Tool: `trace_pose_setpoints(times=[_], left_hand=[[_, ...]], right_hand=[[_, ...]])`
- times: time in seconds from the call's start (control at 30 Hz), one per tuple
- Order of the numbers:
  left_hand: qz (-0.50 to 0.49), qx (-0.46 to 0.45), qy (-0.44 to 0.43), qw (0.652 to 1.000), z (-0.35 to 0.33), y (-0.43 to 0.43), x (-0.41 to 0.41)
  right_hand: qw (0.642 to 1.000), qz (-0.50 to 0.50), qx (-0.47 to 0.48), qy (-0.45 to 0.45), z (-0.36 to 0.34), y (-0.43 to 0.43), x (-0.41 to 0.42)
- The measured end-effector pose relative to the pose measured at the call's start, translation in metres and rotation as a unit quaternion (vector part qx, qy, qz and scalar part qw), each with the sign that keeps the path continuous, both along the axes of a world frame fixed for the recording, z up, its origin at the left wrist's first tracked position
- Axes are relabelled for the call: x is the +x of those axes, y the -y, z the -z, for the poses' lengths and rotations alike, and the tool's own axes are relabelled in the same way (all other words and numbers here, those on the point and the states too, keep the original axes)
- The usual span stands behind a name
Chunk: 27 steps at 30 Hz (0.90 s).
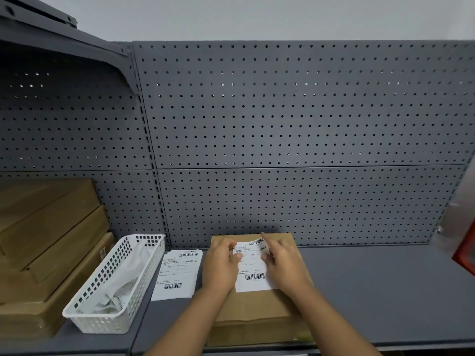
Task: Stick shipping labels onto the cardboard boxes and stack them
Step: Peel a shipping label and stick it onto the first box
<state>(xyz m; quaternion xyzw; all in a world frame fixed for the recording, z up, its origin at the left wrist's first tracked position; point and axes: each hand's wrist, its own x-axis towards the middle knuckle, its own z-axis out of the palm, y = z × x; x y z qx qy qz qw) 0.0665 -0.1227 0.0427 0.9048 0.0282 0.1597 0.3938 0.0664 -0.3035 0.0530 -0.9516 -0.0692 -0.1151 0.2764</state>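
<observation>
My left grip (pixel 223 263) pinches label (pixel 253 274) edge. My right grip (pixel 282 260) flat, spread, pressing label down. Box (pixel 257 312) under both grips. White basket (pixel 84 322) left of left grip.

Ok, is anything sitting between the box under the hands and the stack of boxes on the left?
Yes: the pile of labels and the white basket lie between the box and the stack.
</observation>
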Motion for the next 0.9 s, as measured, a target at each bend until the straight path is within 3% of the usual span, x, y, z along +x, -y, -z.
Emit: trace_pose_setpoints(times=[0.17, 0.37, 0.7, 0.9], left_hand=[[-0.011, 0.086, -0.039, 0.995, -0.013, 0.003, 0.007], [-0.057, 0.248, -0.063, 0.965, -0.017, 0.006, 0.009], [-0.056, 0.272, -0.094, 0.956, -0.022, 0.006, 0.019], [-0.066, 0.303, -0.127, 0.942, -0.033, 0.015, 0.031]], right_hand=[[0.999, 0.023, 0.032, -0.032, -0.012, -0.005, 0.004], [0.995, 0.066, -0.076, -0.019, -0.017, -0.014, 0.008], [0.997, 0.07, -0.032, -0.004, -0.013, -0.009, 0.013], [0.987, 0.114, -0.097, -0.056, -0.031, -0.023, 0.025]])
